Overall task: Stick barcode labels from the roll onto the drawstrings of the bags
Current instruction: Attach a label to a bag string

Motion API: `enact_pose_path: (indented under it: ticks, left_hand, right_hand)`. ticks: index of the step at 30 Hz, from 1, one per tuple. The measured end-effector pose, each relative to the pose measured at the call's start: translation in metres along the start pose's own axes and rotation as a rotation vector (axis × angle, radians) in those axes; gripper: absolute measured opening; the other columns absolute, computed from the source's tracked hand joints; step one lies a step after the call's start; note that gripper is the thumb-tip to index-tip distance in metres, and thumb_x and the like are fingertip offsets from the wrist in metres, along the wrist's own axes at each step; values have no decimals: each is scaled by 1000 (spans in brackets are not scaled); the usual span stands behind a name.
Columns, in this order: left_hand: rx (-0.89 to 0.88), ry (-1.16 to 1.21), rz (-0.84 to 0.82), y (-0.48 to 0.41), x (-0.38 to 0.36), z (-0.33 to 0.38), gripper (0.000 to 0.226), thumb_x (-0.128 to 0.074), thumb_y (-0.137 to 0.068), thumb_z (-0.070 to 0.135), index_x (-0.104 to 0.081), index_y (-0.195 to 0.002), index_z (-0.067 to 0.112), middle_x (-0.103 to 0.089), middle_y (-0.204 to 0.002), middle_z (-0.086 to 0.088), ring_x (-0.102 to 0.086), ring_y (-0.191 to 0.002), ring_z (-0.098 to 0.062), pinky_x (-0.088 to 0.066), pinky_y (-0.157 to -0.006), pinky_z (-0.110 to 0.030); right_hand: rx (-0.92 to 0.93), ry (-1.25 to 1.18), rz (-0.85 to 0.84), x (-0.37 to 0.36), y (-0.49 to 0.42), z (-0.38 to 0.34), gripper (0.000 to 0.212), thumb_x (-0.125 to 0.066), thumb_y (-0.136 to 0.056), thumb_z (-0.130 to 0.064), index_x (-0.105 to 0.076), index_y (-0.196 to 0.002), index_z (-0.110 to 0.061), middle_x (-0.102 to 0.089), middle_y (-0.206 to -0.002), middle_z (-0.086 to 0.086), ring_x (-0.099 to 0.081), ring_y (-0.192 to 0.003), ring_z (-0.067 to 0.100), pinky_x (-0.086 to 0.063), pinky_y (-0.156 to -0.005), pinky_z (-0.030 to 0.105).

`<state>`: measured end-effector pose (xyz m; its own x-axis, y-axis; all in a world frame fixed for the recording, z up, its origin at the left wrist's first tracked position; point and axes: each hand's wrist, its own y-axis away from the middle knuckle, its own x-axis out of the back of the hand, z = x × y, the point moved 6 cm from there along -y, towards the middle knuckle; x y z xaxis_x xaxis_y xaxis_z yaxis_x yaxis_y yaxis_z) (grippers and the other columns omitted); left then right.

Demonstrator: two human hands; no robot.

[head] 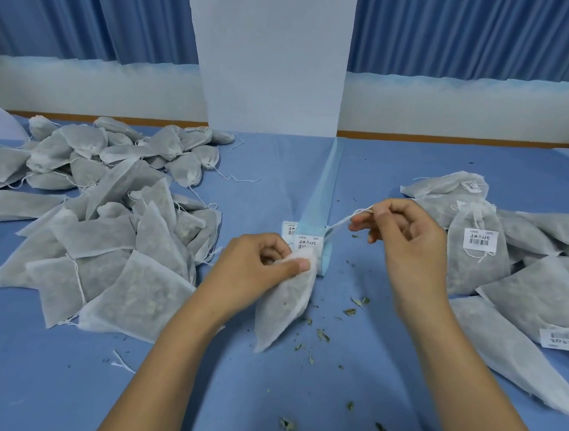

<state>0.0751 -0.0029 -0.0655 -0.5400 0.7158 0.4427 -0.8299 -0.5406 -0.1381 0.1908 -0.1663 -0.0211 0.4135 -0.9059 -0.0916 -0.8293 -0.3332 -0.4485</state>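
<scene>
At nine o'clock, unlabelled pile (103, 227): many bags are lying heaped on the blue table (55, 384), none showing a barcode; this share is judged to be awaiting labels.
Left hand (261, 265): thumb and fingers are pinching the mouth of the held bag (284, 304), whose body is pointing toward six o'clock at centre.
Label roll (309, 243): it is lying just behind the held bag at twelve o'clock, presenting a label face up.
Drawstring (344, 219): it is running taut toward two o'clock, carrying no label yet.
Right hand (409, 233): fingertips are pinching the drawstring's end.
At three o'clock, labelled pile (478, 263): bags are showing barcodes; roughly half the work appears finished.
</scene>
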Motion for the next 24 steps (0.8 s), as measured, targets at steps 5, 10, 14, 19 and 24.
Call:
enact_pose_path:
  ticks: [5, 10, 14, 19, 24]
  left_hand:
    - [-42, -15, 336, 1, 9, 4, 41, -72, -83, 34, -38, -64, 20, -35, -52, 12, -27, -48, -7, -26, -47, -21]
    - [-50, 160, 542, 6, 27, 2, 37, -64, -87, 25, -34, -65, 19, -34, -61, 4, -29, -56, -10, -28, -54, -26]
    - [-20, 322, 538, 6, 25, 1, 41, -64, -90, 19, -33, -64, 21, -30, -53, 14, -27, -50, -5, -27, -49, -19]
    - [-55, 433, 456, 6, 21, 7, 28, -62, -91, 13, -42, -73, 20, -52, -59, 21, -48, -57, 4, -38, -58, -7]
    - [-192, 259, 145, 6, 6, 23, 12, -68, -85, 15, -60, -87, 24, -59, -108, 4, -58, -93, 3, -42, -76, -9]
  right_hand:
    - [309, 195, -177, -37, 36, -27, 8, -63, -86, -14, -65, -79, -14, -68, -76, -12, -63, -76, 4, -44, -71, 14]
    - [334, 365, -435, -68, 51, -10, 6, -65, -86, -7, -66, -80, -8, -63, -101, -4, -54, -100, 12, -41, -89, 23]
    - [18, 300, -542, -74, 54, 17, 16, -60, -91, -12, -59, -81, -24, -44, -127, -6, -40, -124, 5, -31, -100, 13]
    - [-54, 249, -490, -68, 45, 24, 21, -59, -90, -8, -59, -78, -25, -56, -95, -10, -54, -91, 10, -42, -82, 22]
    - [-41, 287, -407, -59, 36, 27, 25, -60, -90, -9, -57, -76, -29, -54, -88, -11, -50, -80, 0, -36, -71, 9]
